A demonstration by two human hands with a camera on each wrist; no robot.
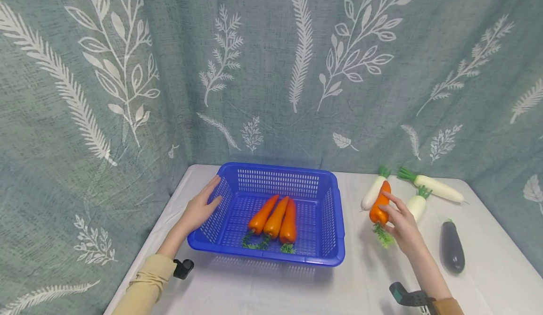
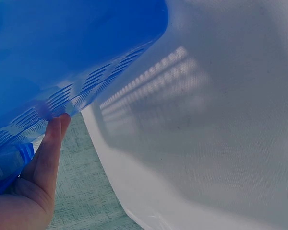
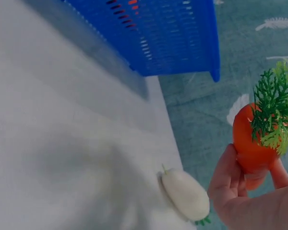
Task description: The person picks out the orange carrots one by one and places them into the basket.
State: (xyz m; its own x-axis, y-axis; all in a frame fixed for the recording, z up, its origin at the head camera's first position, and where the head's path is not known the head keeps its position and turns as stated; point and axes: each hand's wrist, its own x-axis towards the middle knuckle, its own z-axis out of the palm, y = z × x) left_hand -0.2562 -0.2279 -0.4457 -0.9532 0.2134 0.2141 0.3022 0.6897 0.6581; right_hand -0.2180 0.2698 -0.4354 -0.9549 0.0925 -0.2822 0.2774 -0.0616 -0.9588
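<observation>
My left hand holds the left rim of a blue plastic basket, its thumb over the inner side. In the left wrist view, the fingers meet the slotted wall. Inside the basket lie three orange carrots side by side, green tops toward me. To the right, my right hand grips another carrot between thumb and fingers above the table, its leafy top hanging toward me. The right wrist view shows this carrot from its leafy end.
White radishes lie close to the right hand: one radish behind the carrot, another partly behind the hand, a third farther back. A dark eggplant rests at right. A patterned curtain borders the white table.
</observation>
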